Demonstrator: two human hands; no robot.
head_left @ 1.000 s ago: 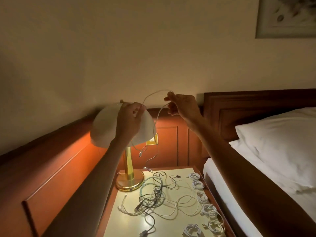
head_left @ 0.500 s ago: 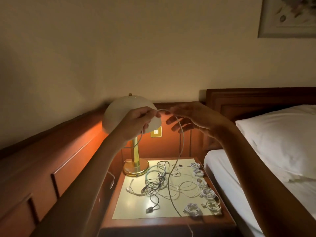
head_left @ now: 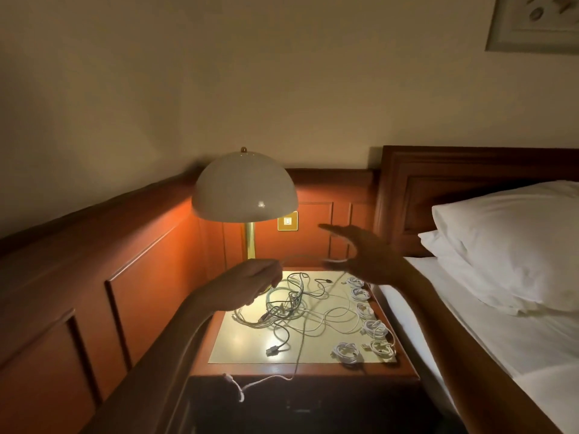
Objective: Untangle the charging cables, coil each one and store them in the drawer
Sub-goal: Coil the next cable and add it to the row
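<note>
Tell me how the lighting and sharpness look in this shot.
Head view: dim, warm light from the lamp, with glare patches on the nightstand top; the right hand and the white cable held by the left hand are motion-blurred; the nightstand front is nearly black.

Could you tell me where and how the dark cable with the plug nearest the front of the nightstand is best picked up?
Probably pinch its plug from above, coming from the front: that end of the dark cable lies flat and clear of the tangle.
</note>
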